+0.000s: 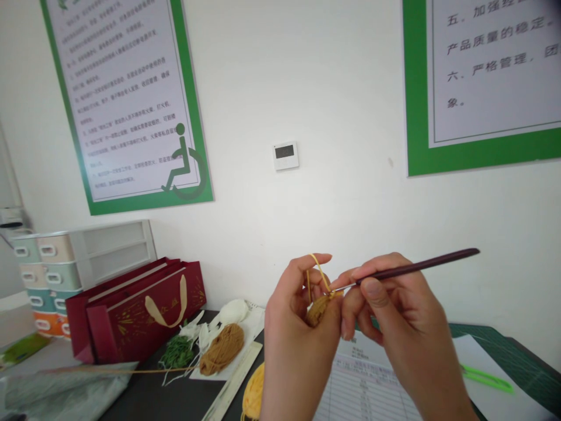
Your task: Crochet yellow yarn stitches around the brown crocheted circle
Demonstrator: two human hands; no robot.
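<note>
My left hand pinches a small brown and yellow crochet piece between thumb and fingers. A strand of yellow yarn loops over its raised index finger. In my right hand is a crochet hook with a dark handle, gripped like a pen and slanting up to the right. The hook's thin metal tip meets the top edge of the crochet piece, by the yellow yarn. Part of the piece is hidden behind the left thumb and fingers.
Left on the dark table lie a brown yarn ball, green yarn, white yarn and a yellow yarn ball. Red gift bags stand before a drawer unit. Printed sheets and green-handled scissors lie under and beside my hands.
</note>
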